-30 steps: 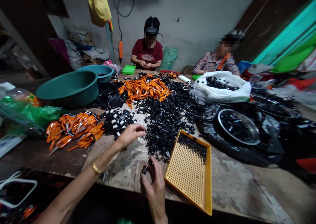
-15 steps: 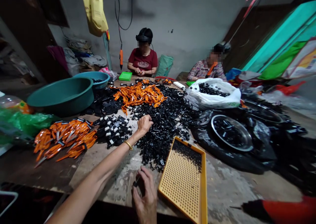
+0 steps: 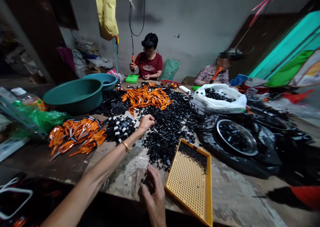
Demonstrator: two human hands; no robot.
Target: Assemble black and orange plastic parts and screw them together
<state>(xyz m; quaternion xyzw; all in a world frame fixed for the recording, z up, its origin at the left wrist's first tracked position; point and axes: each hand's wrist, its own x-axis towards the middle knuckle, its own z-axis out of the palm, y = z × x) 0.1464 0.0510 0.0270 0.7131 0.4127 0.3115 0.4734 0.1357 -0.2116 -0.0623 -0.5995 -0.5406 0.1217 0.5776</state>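
Right fingers (image 3: 156, 177) hold a black part (image 3: 143, 181) between them; grip of left fingers (image 3: 150, 119) unclear.

Yellow bag (image 3: 107, 18) hanging before grey wall (image 3: 200, 20); teal sack (image 3: 170, 69) beside red-shirted co-worker (image 3: 151, 62).

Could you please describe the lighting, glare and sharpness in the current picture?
Head view throughout: dim, uneven light, near-black beneath the brown table; glints on the heap of small black plastic parts; stretching and softness toward the edges, including the red-and-black tool.
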